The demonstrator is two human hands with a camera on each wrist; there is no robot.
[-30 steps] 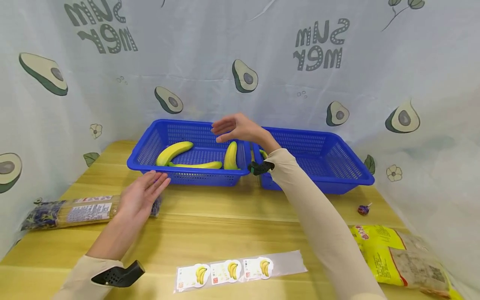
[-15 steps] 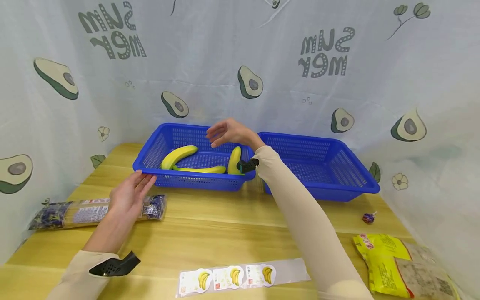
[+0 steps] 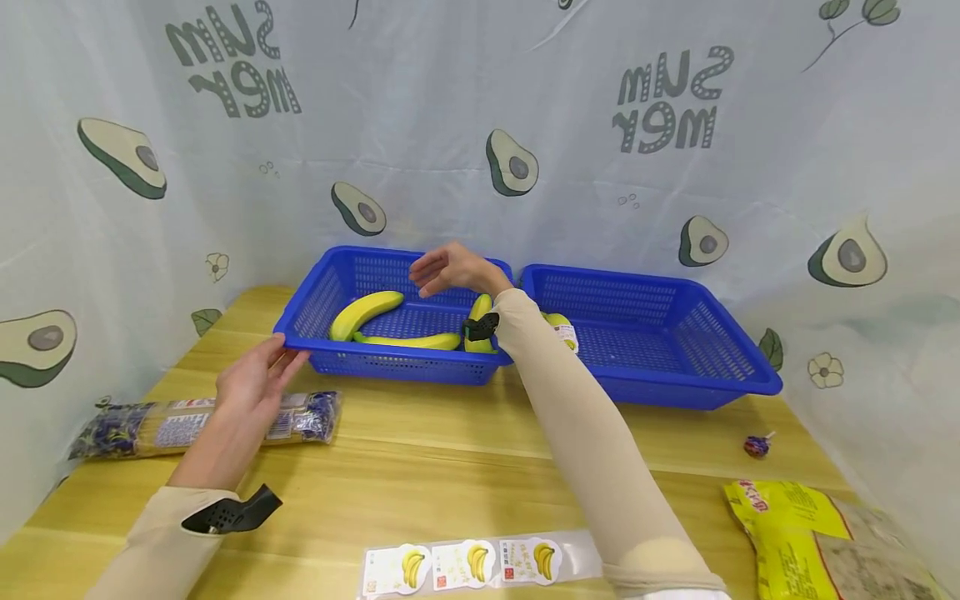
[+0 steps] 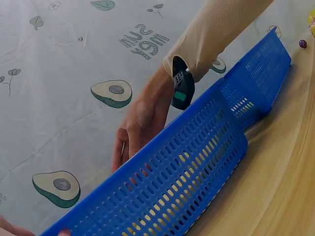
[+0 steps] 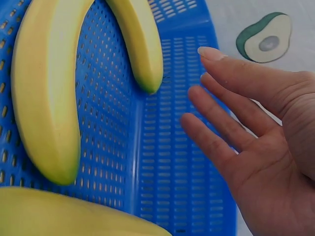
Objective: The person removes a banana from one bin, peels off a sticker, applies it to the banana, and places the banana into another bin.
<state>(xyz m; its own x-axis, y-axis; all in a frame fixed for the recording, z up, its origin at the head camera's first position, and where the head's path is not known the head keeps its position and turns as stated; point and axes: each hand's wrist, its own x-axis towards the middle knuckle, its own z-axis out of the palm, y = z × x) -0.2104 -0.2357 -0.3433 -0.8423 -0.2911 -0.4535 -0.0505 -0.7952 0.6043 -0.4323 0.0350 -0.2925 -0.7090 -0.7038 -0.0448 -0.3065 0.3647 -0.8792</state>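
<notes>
- While the left hand (image 3: 251, 385) rests its fingertips on the near rim of the left basket (image 3: 315, 293), seemingly to steady it, the right hand (image 3: 447, 268) hovers over it, fingers spread, holding nothing.
- Three bananas (image 3: 365, 312) lie loose inside that basket, just below the hovering palm.
- Beside it, the right basket (image 3: 675, 333) holds one labelled banana (image 3: 561, 327), mostly hidden behind the sleeve.
- Banana stickers (image 3: 472, 562) wait at the bench's (image 3: 420, 450) near edge; the yellow packet (image 3: 817, 542) is cut off.
</notes>
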